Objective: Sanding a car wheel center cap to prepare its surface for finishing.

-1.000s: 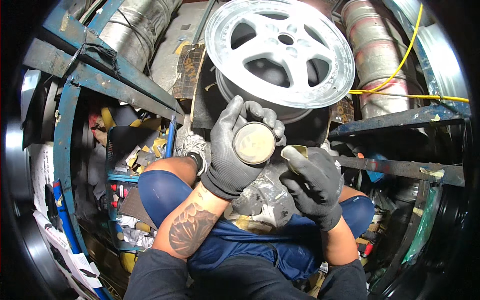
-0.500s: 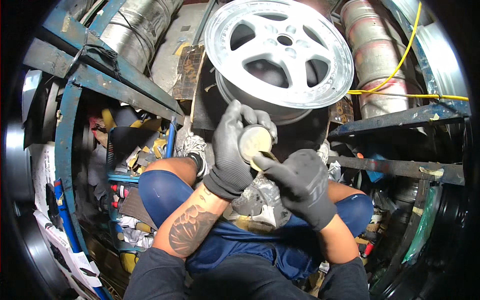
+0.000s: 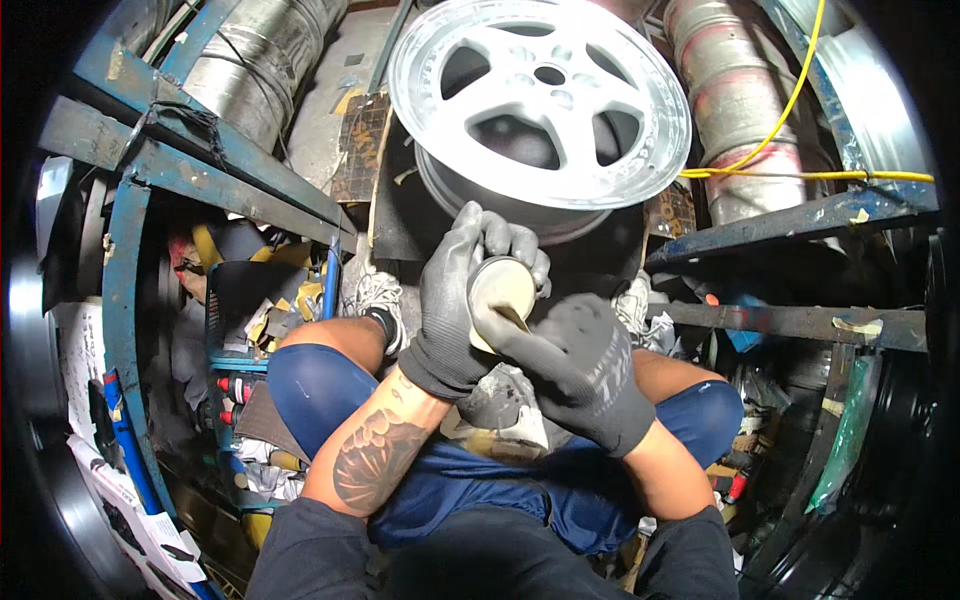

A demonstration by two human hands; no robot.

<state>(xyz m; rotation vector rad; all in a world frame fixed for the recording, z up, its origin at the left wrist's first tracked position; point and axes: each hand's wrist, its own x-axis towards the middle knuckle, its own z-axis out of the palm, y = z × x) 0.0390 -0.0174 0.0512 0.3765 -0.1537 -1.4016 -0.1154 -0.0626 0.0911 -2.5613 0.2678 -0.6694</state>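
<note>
My left hand [image 3: 470,290], in a dark grey glove, is closed around a small round disc [image 3: 502,285] with a cream face and a dark rim. The disc's face is turned up toward me. My right hand [image 3: 575,365], gloved alike and slightly blurred, pinches a thin yellowish piece [image 3: 511,318] at the lower right of that face. Whether this piece is part of the disc or a separate sheet I cannot tell. Just beyond both hands, a silver five-spoke wheel rim [image 3: 545,130] lies tilted on a dark-covered support.
Between my knees is a dusty grey object [image 3: 500,405] of unclear kind. Blue metal frames [image 3: 240,190] flank me. At left stands a bin [image 3: 265,300] of scraps. Metal drums [image 3: 735,110] stand at the back, and a yellow cable [image 3: 790,176] crosses at right.
My right hand has moved slightly left over the disc's face, and the thin piece now stands at an angle there. The whole view has shifted slightly; my left hand keeps its hold.
</note>
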